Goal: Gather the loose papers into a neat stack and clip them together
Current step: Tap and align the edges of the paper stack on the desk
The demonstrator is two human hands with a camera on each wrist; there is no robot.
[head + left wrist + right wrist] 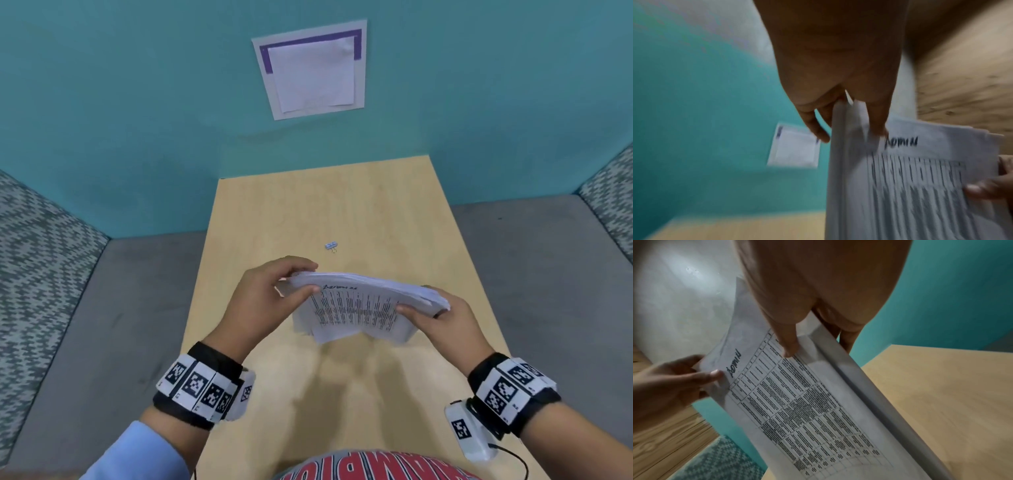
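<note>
White papers (363, 308) are up in the air, just above the wooden desk (445, 257). Both hands hold them. The left hand (270, 298) pinches one short end, with its thumb on the printed side and its fingers behind. The right hand (442, 322) pinches the other short end the same way. No hand is free.

The stack runs long from left to right, between the two hands. It bends up a little in the middle. Its top edge looks quite even, but the bottom edges look a bit uneven, so I think it needs one more tap on the desk to be neat.

A small binder clip (331, 245) lies on the desk. It is past the papers, farther from the person, and it touches nothing. It sits a little to the left of the middle of the stack, so the left hand is nearer to it.

I think the next job is to get the clip. One hand must let go and reach forward over the stack, while the other hand keeps the papers tight. With only one hand holding, the sheets could slide apart.
</note>
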